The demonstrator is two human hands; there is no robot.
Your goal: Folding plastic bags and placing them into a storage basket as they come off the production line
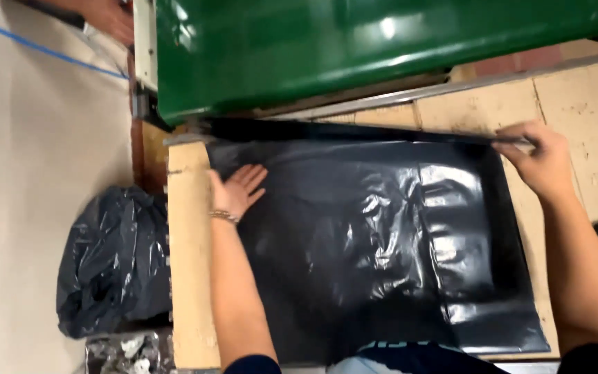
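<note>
I see the black plastic sheet (382,235) spread flat across the cardboard-covered bench (590,104), its far edge tucked under the green machine housing (354,48). My left hand (235,190) lies open, fingers spread, pressing the sheet's near-left corner beside the wooden edge strip (188,263). My right hand (538,158) is curled, pinching the sheet's far-right corner. The green housing blocks everything beyond the sheet. Left of the bench, on the floor, sits a stuffed black bag (112,263); another person's hand (109,17) shows at the upper left.
</note>
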